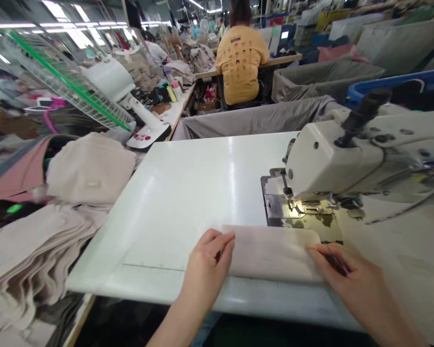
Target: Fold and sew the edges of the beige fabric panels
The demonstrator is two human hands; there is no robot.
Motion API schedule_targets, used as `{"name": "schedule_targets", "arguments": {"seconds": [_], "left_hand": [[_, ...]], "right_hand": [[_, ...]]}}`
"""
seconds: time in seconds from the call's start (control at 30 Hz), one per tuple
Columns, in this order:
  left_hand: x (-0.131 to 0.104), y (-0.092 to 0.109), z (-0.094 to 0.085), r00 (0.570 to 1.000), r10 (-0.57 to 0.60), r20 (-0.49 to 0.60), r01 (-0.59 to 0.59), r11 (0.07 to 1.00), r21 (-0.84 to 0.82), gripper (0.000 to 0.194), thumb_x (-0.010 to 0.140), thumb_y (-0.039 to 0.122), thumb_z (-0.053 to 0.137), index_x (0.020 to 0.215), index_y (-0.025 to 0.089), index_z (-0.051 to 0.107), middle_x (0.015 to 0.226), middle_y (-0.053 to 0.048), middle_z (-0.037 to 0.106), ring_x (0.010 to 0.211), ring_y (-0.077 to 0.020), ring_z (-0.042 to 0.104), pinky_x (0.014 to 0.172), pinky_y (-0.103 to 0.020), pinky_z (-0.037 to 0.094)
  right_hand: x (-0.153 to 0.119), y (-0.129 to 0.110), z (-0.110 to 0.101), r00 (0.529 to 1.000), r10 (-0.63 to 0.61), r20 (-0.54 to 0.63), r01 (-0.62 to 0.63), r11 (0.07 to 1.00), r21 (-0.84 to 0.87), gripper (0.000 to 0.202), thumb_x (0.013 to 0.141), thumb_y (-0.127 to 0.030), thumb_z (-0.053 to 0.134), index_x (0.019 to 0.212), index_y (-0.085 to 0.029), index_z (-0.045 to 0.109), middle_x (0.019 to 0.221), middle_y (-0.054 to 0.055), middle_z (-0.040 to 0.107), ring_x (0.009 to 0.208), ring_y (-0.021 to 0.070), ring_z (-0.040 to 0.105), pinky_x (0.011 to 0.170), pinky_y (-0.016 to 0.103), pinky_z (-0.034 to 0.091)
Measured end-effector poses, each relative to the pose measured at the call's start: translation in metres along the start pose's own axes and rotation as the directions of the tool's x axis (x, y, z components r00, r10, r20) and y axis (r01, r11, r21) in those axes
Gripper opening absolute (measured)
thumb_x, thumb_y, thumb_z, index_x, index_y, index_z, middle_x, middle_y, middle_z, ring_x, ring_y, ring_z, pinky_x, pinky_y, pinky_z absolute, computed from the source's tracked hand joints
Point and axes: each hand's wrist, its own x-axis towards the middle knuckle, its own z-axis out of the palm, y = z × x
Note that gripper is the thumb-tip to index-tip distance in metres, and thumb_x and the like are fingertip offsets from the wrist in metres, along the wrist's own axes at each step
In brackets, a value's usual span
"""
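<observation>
A pale beige fabric piece [271,253] with rounded right corners lies on the white sewing table [188,193], just in front of the needle plate. My left hand [210,258] pinches its left edge between thumb and fingers. At its right edge, my right hand [343,270] pinches the cloth in the same way. The sewing machine [325,159] stands at the right, its lamp lighting the presser foot [304,208]. The fabric's far edge is close to the metal plate [275,205] and not under the foot.
Stacked beige cloth pieces [32,260] and a folded beige bundle [90,168] lie at the left. A white fan [112,82] with a green rim leans behind them. Beyond the table are a grey cloth-lined bin [253,118], a blue tub [394,84] and a seated person in yellow [240,62].
</observation>
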Motion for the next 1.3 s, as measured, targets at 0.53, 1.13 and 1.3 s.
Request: {"name": "schedule_targets", "arguments": {"seconds": [0.53, 1.13, 1.3], "left_hand": [[0.002, 0.003, 0.000, 0.999, 0.033, 0.032, -0.035, 0.998, 0.058, 0.025, 0.095, 0.022, 0.049, 0.100, 0.017, 0.074, 0.082, -0.004, 0.063, 0.072, -0.0151, 0.064, 0.066, -0.027, 0.055], [0.073, 0.021, 0.004, 0.873, 0.267, 0.409, -0.476, 0.649, 0.593, 0.023, 0.099, 0.030, 0.051, 0.096, 0.013, 0.066, 0.098, -0.012, 0.068, 0.088, -0.0269, 0.066, 0.077, -0.041, 0.057], [0.112, 0.046, 0.036, 0.884, 0.248, 0.396, -0.450, 0.680, 0.579, 0.049, 0.099, 0.051, 0.047, 0.127, 0.011, 0.056, 0.124, -0.021, 0.062, 0.119, -0.0359, 0.058, 0.099, -0.058, 0.045]], "right_hand": [[0.000, 0.001, -0.001, 0.995, -0.094, 0.033, 0.096, 0.991, -0.094, 0.028, 0.088, -0.047, 0.057, 0.082, -0.025, 0.073, 0.075, 0.001, 0.070, 0.063, 0.0176, 0.064, 0.055, 0.025, 0.047], [0.001, -0.018, -0.011, 0.863, -0.501, 0.064, 0.496, 0.817, -0.296, 0.028, 0.082, -0.006, 0.055, 0.105, -0.017, 0.065, 0.119, 0.012, 0.070, 0.100, 0.0252, 0.068, 0.079, 0.036, 0.058], [-0.005, -0.028, -0.006, 0.862, -0.498, 0.095, 0.503, 0.817, -0.283, 0.033, 0.079, -0.004, 0.057, 0.107, -0.019, 0.067, 0.118, 0.010, 0.070, 0.098, 0.0231, 0.069, 0.079, 0.032, 0.058]]}}
